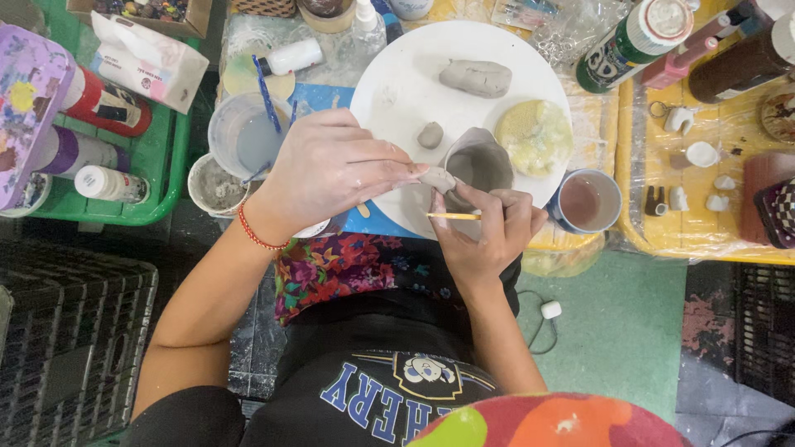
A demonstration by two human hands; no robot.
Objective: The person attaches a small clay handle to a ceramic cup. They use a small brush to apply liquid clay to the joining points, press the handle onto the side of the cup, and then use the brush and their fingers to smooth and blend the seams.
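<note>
The left hand (331, 170) reaches in from nine o'clock and pinches a flap of grey clay (436, 177) at the rim of a small clay cup (479, 165), fingers closed on it, seemingly to steady the soft wall while it is worked. The right hand (489, 228), coming up from six o'clock, is closed around a thin wooden stick (453, 216) held almost level, its tip pointing toward nine o'clock just under the flap; that angle suits scoring or smoothing the joint. The cup sits at the six o'clock edge of a round white plate (397, 83), close to the body, so both wrists can rest low.

Outward on the plate, a small clay ball (430, 135) lies at the cup's ten o'clock, a longer clay lump (476, 78) at twelve o'clock, and a yellow sponge (534, 136) at two o'clock, all within easy reach. At the plate's nine o'clock a clear water cup (248, 136) holds a blue brush (267, 93). A mug (588, 201) stands at four o'clock on the bench (712, 223).
</note>
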